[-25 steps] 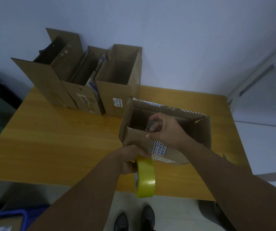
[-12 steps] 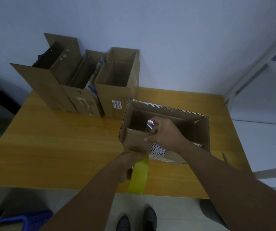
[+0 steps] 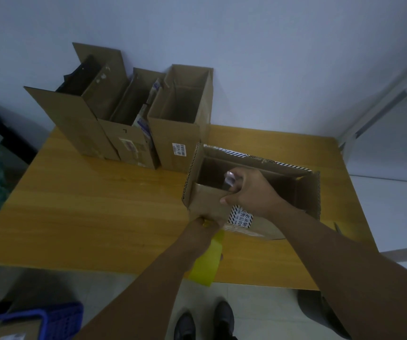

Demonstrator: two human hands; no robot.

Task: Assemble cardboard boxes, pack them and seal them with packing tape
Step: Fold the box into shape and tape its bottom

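1. Bench: the open box sits right of middle, close to the front edge.
2. Three tall boxes line the back edge.
3. Right grip pinches the open box's near wall.
4. Left grip clasps the tape roll, which overhangs the front edge.

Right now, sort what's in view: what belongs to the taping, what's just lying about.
In the job: open box, yellow tape roll in the left hand, right hand gripping the box's near wall.
Lying about: three upright boxes by the wall, blue basket.
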